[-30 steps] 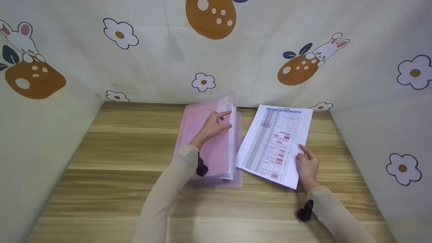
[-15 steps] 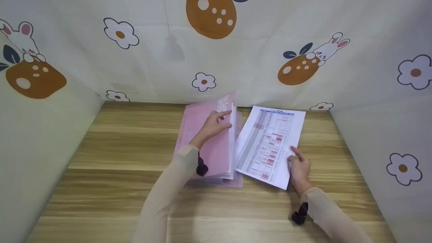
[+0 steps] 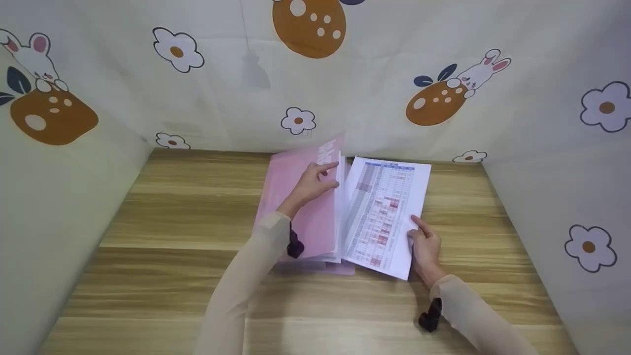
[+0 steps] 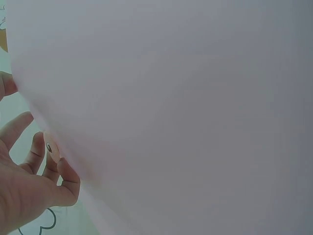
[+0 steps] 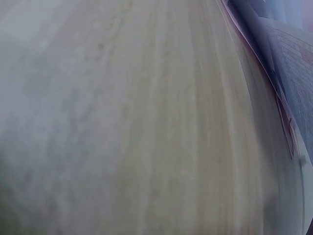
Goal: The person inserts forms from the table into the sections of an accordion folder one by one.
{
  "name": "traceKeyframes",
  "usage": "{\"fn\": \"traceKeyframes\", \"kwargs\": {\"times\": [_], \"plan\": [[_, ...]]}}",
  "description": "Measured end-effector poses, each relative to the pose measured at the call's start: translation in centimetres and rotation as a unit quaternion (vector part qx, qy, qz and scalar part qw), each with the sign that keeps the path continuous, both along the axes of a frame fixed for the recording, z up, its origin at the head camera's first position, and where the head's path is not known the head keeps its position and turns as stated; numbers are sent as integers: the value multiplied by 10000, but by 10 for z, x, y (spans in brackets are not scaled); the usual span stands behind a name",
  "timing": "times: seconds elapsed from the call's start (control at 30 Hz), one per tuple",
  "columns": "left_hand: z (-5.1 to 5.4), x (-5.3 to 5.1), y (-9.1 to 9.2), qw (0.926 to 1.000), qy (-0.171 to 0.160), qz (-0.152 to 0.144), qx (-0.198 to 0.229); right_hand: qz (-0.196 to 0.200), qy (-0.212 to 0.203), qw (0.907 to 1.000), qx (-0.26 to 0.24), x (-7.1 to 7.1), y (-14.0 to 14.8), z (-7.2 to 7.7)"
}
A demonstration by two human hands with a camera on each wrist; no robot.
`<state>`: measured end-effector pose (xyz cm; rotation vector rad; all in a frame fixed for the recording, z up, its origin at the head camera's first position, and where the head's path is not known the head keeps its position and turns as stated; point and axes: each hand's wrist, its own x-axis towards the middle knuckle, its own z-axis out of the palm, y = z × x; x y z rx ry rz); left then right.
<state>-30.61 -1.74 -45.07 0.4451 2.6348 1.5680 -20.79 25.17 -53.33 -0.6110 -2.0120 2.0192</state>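
A pink translucent folder with white lettering lies at mid-table, its front cover and some clear sleeves lifted at the right side. My left hand reaches over the cover and holds that raised edge; in the left wrist view the cover fills most of the picture beside the hand. A white sheet of paper, printed with a table of grey, blue and red cells, is tilted against the folder's opening. Between thumb and fingers, my right hand grips the sheet's right edge. Whether the sheet's left edge is inside a sleeve is hidden.
The wooden tabletop extends around the folder. Pale curtain cloth with fruit, rabbit and flower prints encloses the back and both sides. A black wrist device sits at the right cuff, and another at the left.
My right hand has moved left with the paper, bringing its left edge up against the folder's raised sleeves and over its pink back cover. The left hand and folder stay put.
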Motion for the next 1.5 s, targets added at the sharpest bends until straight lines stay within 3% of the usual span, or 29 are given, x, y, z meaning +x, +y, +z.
{"fn": "traceKeyframes", "kwargs": {"times": [0.67, 0.87, 1.27, 1.5], "plan": [[1, -1, 0, 10000, 10, 69, 25, 428, -151, 9977, -507, -3, -24, -2], [1, 0, 0, 10000, -8, 75, -6, 612, -323, 9970, -352, -5, -27, -1], [1, 0, 0, 10000, 55, 79, -5, 1026, -464, 9934, -219, -25, -29, 2], [1, 1, 0, 9999, -78, 84, -14, 1211, -636, 9901, -301, -36, -31, 1]]}}
